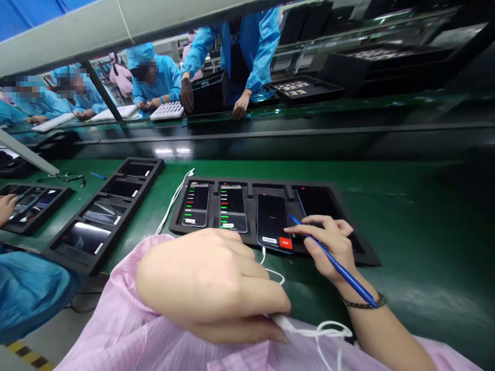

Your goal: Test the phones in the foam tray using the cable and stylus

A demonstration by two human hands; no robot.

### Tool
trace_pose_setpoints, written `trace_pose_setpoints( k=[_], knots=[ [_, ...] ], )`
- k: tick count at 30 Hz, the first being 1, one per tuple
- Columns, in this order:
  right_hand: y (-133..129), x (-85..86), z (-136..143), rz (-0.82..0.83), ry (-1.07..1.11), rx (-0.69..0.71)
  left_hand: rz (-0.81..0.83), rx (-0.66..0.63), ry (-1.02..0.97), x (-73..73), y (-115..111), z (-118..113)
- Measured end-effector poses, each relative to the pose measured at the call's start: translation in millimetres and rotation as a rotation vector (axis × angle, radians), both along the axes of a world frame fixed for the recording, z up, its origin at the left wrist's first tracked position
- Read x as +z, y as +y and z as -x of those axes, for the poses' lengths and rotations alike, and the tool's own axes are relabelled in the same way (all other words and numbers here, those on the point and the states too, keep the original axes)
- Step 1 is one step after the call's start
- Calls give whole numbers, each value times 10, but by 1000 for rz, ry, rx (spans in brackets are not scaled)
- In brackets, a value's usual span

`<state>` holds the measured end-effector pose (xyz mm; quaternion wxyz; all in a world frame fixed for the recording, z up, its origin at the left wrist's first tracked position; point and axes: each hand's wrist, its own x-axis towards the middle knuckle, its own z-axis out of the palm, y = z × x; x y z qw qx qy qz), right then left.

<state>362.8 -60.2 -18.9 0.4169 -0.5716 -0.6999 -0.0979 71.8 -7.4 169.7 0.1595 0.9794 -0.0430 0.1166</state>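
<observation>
My left hand [216, 283] is closed in the foreground, thumb and fingers pinching a white earphone cable [332, 330]. Part of that cable is plugged into the lower edge of a dark-screened phone [273, 219] with a red patch on its screen. My right hand [332, 242] has a blue pen [344, 273] held between its fingers, with the index fingertip at the lower right of that phone's screen. A black foam tray [344, 193] holds the phones. Two lit phones [198, 203] there show coloured text lines; another dark phone [320, 203] lies partly behind my right hand.
Left of my tray stands a second black tray [124, 219] of phones. A co-worker's hand [7, 208] is over another tray [48, 214] at far left. Across the green bench [417, 206], people in blue work near white trays [168, 111] and black boxes. A metal bar [29, 152] slants in.
</observation>
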Motion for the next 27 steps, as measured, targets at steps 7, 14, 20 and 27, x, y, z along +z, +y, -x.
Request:
trace_pose_setpoints(
  k=[7, 14, 20, 27],
  knots=[
    [-9, 21, 31, -11, 29, 96, 25, 20, 102, 69, 3, 24],
    [-10, 69, 69, 63, 70, 191, 30, 39, 140, 61, -4, 11],
    [-1, 58, 59, -34, 88, 178, 93, -19, 280, 39, 32, 9],
    [8, 9, 43, -12, 124, 27, 78, 318, 499, -64, 197, -258]
  ],
)
